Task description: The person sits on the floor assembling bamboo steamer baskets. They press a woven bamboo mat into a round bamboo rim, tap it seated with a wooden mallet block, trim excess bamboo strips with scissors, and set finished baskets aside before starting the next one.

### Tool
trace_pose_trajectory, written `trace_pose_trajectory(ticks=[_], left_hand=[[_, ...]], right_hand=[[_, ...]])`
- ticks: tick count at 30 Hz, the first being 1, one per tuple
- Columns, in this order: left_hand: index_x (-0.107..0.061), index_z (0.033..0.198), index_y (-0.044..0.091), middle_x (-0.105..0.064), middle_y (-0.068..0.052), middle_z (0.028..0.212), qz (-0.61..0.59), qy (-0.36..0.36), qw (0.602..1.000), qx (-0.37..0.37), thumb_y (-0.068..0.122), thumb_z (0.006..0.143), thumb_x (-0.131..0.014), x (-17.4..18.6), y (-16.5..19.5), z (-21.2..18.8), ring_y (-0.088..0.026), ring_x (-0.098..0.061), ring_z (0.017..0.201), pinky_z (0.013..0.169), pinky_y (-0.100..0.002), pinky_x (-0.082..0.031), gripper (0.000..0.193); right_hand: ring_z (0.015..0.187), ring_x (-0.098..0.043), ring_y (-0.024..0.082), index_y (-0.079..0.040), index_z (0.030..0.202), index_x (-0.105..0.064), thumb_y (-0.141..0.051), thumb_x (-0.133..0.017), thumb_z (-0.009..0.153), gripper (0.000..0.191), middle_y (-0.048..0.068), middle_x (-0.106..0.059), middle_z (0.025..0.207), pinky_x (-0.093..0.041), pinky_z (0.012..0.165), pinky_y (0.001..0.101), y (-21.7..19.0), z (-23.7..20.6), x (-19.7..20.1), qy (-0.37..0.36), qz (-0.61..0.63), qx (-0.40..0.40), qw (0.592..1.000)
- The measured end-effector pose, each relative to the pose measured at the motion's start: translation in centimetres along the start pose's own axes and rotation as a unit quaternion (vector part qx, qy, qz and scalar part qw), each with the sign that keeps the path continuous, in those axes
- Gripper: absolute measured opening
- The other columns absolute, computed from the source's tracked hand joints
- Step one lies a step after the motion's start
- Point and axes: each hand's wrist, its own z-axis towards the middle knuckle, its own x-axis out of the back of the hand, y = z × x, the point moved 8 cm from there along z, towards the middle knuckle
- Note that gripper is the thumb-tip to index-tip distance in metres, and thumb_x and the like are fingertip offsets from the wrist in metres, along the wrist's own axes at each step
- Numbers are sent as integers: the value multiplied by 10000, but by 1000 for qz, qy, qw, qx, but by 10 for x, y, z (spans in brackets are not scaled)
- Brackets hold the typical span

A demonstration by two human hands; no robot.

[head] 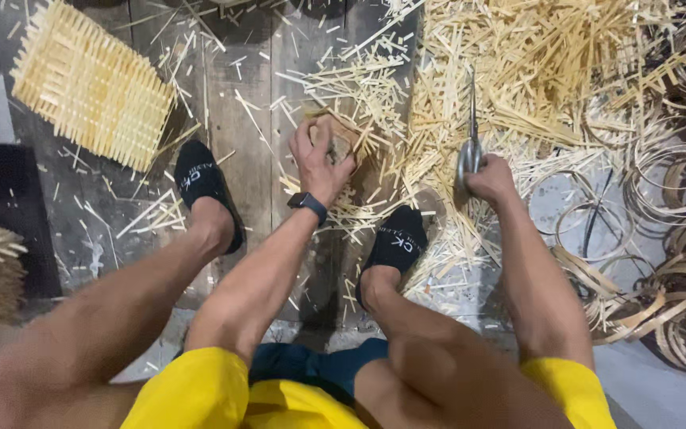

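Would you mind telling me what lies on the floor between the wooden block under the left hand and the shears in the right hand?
In the head view, loose bamboo strips litter that stretch.

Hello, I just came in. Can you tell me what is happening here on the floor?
A person sits over a wooden floor strewn with thin bamboo strips. The left hand presses on a small wooden block between the feet. The right hand grips metal shears, blades pointing away into the pile. A woven lattice panel lies at the upper left, and coiled bamboo rings are heaped on the right.
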Motion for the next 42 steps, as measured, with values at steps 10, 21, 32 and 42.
trace_pose_trajectory(ticks=[10,21,32,42], left_hand=[[-445,1532,202,-405,-203,1538,-35,-141,977,-154,129,688,-926,-7,27,2,-432,-385,1411,1196,-504,-386,974],[-472,1407,72,-408,-210,1515,-12,-103,992,-74,102,669,-917,-3,9,-11,-452,-410,1393,1188,-548,-346,863],[-406,1578,206,-444,-324,1453,-61,-61,995,-44,283,798,-881,-21,25,-28,-498,-520,1293,1070,-527,-487,916],[-554,1454,224,-450,-274,1510,-52,-99,993,-33,213,733,-800,-26,20,-26,-474,-495,1347,1115,-485,-454,762]], right_hand=[[464,-587,104,-76,850,-643,-327,-745,925,281,10,-622,605,-457,414,281,-94,-138,-30,56,290,42,954],[528,-578,180,-59,753,-652,-452,-778,881,432,37,-562,691,-477,458,333,-112,-136,-87,-63,140,3,988],[906,-625,353,-8,1026,-651,-461,-785,807,521,196,-624,963,-516,789,472,-112,-98,-34,148,-333,152,919],[796,-621,323,-8,920,-675,-599,-736,815,604,176,-625,849,-512,688,468,-108,-74,-19,164,-378,249,876]])
